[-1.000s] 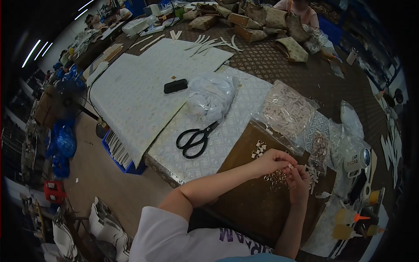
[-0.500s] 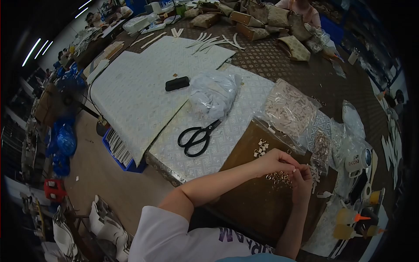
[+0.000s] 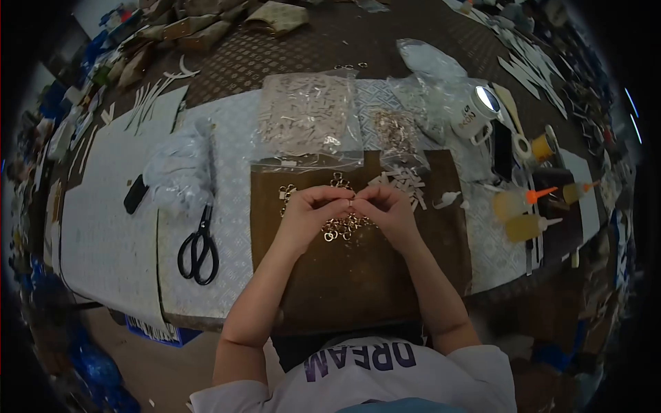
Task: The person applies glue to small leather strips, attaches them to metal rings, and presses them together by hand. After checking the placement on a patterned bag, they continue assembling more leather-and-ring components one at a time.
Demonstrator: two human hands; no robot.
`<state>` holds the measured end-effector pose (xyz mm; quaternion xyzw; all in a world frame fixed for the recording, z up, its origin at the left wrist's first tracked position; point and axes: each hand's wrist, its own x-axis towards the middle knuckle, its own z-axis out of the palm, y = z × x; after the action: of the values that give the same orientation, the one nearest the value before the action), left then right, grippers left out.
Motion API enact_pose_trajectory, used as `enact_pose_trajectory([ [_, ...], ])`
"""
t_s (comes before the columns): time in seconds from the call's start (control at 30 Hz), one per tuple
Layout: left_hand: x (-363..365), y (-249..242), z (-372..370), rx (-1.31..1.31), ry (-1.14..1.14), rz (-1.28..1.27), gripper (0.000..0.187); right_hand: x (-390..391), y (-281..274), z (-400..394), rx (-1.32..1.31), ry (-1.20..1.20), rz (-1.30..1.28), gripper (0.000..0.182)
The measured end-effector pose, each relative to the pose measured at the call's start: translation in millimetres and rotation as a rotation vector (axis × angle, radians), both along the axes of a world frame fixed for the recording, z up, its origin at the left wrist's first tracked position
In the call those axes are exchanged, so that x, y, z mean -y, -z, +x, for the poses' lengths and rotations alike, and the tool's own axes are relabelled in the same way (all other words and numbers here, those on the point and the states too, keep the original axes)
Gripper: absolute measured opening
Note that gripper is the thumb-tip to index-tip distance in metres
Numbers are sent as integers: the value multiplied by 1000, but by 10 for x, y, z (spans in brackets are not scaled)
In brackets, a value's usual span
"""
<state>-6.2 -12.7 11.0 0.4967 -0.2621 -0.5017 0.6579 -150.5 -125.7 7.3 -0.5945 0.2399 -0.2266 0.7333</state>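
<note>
scissors [image 3: 198, 249]: black-handled, lying on the pale patterned sheet [image 3: 110, 227] left of the hands, long axis running near to far, handles near, blades far; well apart from either hand.

black case [image 3: 135, 194]: small dark oblong further left, beside a crumpled clear bag [image 3: 180, 173].

left hand [image 3: 311, 215]: over the brown board [image 3: 358, 275], grip narrowed to a pinch at the fingertips, which meet those of the other hand; something small sits in the pinch, too small to make out.

metal rings [image 3: 344, 227]: a loose gold-coloured heap on the board, directly under and just near of the meeting fingertips; both hands are equally close, the heap lying between them.

right hand [image 3: 391, 212]: mirrors the left, grip pinched tight at the same spot, thumb and forefinger turned inward to the left.

white strips [image 3: 403, 184]: small pale cut pieces just far and right of the right hand, nearer that hand than the other.

bags [image 3: 306, 120]: clear bags of pale pieces and of metal parts at the board's far edge.

cup [image 3: 475, 113]: white, tipped on its side, dark lettering not readable.

glue bottles [image 3: 527, 224]: yellow with orange nozzles, lying on the tabletop [image 3: 413, 55] at right, nozzles pointing right.

writing: "DREAM" on the person's white shirt [image 3: 358, 372], seen upside down.
</note>
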Motion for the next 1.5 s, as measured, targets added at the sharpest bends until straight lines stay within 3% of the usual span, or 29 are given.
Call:
enact_pose_trajectory([
  [0.37, 8, -32, -72, 134, -65, -13, 15, -54, -130, -94, 26, -12, -19, 11],
  [0.57, 1, 30, -124, -98, 35, 53, 18, -182, -117, -525, 38, 362, -200, 15],
  [0.67, 3, 58, -223, -192, 89, 71, 18, -108, 174, -883, 79, 729, -494, 24],
  [0.7, 4, 67, -257, -204, 99, 83, 18, -5, 332, -991, 58, 761, -520, 36],
  [0.8, 15, 81, -341, -196, 148, 105, 19, 190, 367, -1005, -126, 865, -761, 46],
  [0.9, 23, 95, -358, -190, 152, 127, 20, 352, 395, -966, -220, 805, -745, 49],
  [1.03, 24, 92, -354, -213, 150, 145, 20, 410, 326, -961, -261, 694, -493, 36],
  [1.33, 29, 88, -380, -254, 174, 102, 18, 16, 287, -1110, 56, 545, -290, 31],
  [1.5, 26, 93, -423, -270, 178, 105, 19, -283, 199, -1166, 103, 433, -175, 30],
])
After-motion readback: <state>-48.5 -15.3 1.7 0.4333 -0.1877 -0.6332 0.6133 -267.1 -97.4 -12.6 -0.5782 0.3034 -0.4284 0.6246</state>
